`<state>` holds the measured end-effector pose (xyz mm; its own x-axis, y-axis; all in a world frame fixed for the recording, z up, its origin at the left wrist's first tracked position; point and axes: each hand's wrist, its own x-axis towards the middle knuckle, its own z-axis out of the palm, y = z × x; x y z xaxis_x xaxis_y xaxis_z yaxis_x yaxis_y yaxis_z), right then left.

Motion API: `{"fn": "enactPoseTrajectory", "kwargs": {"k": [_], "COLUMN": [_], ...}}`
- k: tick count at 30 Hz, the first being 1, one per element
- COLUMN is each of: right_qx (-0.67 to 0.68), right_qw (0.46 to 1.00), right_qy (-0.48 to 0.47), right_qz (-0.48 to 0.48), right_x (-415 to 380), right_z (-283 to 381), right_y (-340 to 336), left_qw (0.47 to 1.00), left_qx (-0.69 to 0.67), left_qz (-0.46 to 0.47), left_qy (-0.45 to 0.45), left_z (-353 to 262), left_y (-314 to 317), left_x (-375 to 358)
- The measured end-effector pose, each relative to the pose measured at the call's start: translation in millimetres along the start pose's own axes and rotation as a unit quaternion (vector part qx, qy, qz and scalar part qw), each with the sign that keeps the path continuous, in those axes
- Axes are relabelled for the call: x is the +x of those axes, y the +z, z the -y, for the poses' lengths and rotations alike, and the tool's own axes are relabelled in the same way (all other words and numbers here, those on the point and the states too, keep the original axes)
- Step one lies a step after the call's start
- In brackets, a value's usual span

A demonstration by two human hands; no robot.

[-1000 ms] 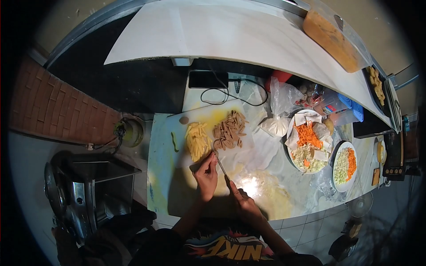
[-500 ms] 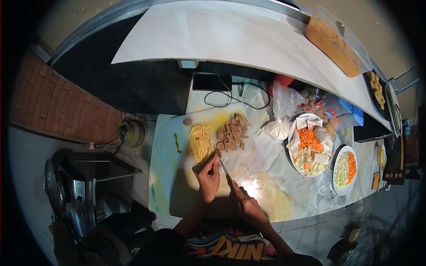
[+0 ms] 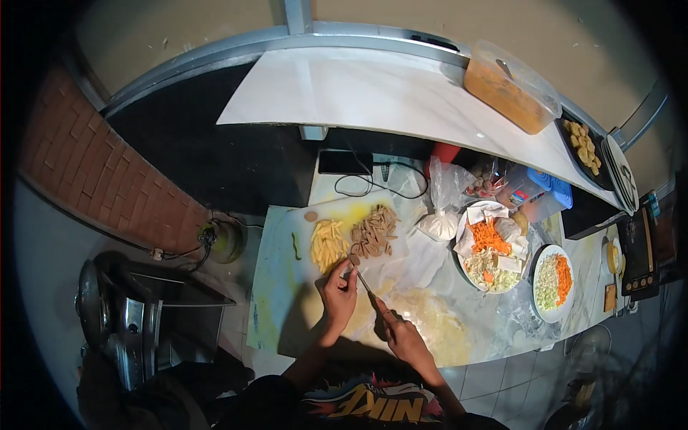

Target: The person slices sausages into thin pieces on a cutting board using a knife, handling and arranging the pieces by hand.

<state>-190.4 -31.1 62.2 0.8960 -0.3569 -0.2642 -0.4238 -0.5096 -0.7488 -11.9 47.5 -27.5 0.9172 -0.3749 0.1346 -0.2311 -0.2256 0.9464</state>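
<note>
My left hand (image 3: 340, 294) pinches a small round brown slice (image 3: 354, 259) between its fingertips. In my right hand (image 3: 405, 337) is a knife (image 3: 366, 284), its blade pointing up and left, the tip close by the left fingertips. Just beyond the hands, a heap of yellow strips (image 3: 329, 245) and a heap of brown strips (image 3: 374, 231) lie side by side on a yellow-stained cutting board (image 3: 398, 249). Another round brown slice (image 3: 310, 216) rests behind the yellow heap. Left of that heap lies a slim green chili (image 3: 296, 246).
At right stand a plate of shredded carrot and cabbage (image 3: 459, 266) and a second such plate (image 3: 571, 252). Behind are a knotted plastic bag (image 3: 438, 226), a cable (image 3: 416, 195) and blue-lidded containers (image 3: 548, 188). An overhead shelf (image 3: 373, 82) carries a clear tub (image 3: 512, 93).
The camera view has tilted, so the counter and shelf sit slightly lower in the picture. Both hands keep nearly the same hold on the slice and the knife.
</note>
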Motion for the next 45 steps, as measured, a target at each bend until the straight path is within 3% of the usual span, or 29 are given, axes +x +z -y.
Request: {"fn": "enactPoseTrajectory", "kwargs": {"k": [3,6,12,18,21,24,30,33,36,37,45], "right_qx": [-0.006,-0.012,-0.002,0.028,0.022,0.031,0.043,0.063,0.092,0.108,0.159], "right_qw": [1.0,0.999,0.999,0.998,0.997,0.995,0.994,0.991,0.987,0.986,0.975], "right_qy": [0.006,0.0,0.007,-0.006,-0.008,-0.035,-0.036,-0.031,-0.018,-0.011,0.008], "right_qz": [-0.004,-0.042,-0.049,-0.059,-0.071,-0.087,-0.099,-0.116,-0.127,-0.127,-0.153], "right_x": [0,0,-1,0,0,2,1,0,-4,-4,-7], "right_z": [-2,-8,-14,-20,-20,-25,-28,-26,-19,-19,-29], "right_y": [4,14,24,29,30,34,36,36,32,31,36], "left_qw": [0.998,0.999,0.997,0.999,0.993,0.989,0.987,0.979,0.93,0.947,0.926], "left_qx": [0.063,-0.024,-0.053,-0.023,-0.104,-0.144,-0.029,-0.078,0.138,0.112,0.233], "left_qz": [0.027,0.002,-0.011,-0.046,-0.024,0.023,0.146,0.175,0.189,0.234,0.235], "left_qy": [-0.006,-0.025,-0.05,0.004,-0.04,0.019,0.061,0.065,0.282,0.188,0.179], "left_z": [0,-2,-9,0,1,5,13,-1,-21,-24,-2], "left_y": [-9,-6,-15,-30,-44,-59,-65,-53,-46,-38,-1], "left_x": [3,2,6,19,37,52,97,116,150,158,217]}}
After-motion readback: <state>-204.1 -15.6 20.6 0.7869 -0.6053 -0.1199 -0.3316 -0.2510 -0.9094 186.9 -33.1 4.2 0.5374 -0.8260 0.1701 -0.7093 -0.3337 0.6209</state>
